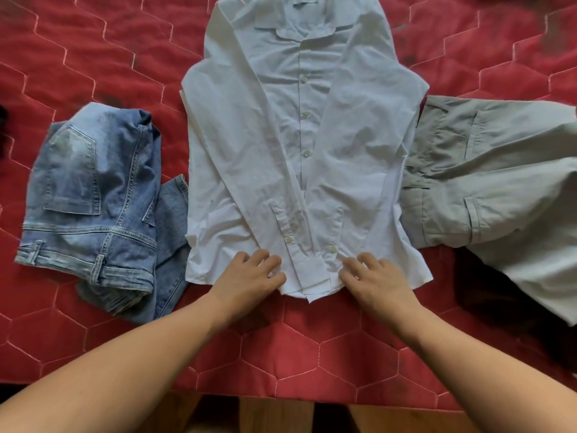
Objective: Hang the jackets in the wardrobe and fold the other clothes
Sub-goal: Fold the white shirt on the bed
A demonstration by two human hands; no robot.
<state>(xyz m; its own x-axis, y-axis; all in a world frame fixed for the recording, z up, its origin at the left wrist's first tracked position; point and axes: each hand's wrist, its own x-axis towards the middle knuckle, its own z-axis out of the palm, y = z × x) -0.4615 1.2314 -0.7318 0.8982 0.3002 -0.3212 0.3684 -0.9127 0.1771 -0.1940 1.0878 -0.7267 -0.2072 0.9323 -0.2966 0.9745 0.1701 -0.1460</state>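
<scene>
Shirt [296,151] at frame centre, sleeves folded in. Left hand [249,276] and right hand [374,278] pinch hem, lower centre. Risks: uneven lift skews fold; loose sleeves slide out; side catches jeans [93,198], left.

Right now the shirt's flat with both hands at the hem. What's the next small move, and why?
The white shirt lies flat with both sleeves already folded in over the front. The left hand and right hand curl their fingers on its bottom hem. So probably: lift the hem and fold it up toward the collar.
</scene>
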